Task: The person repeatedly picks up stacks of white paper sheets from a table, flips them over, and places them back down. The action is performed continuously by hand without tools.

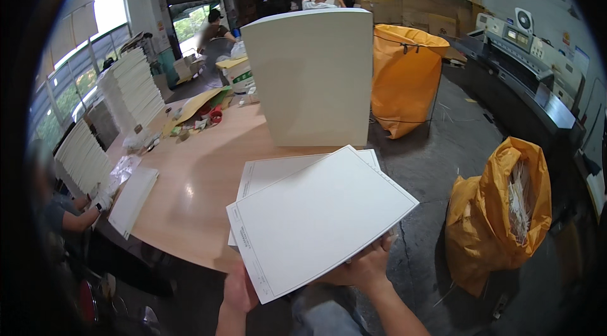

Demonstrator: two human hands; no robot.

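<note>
A white rectangular board with thin printed lines along its edges is tilted in front of me, over the near end of the table. At its lower left edge, my left hand is closed on it, the fingers partly hidden by the board. Under its lower right edge, my right hand grips it, with most fingers out of sight behind it. Below and behind it, a second white board lies on the table, largely covered. Just beyond stands a tall, off-white block with smooth sides.
The wooden table reaches left, with a co-worker's gloved hand at a white panel. Stacks of white sheets stand beyond. Orange sacks stand on the right floor, before a large machine. Other people are farther back.
</note>
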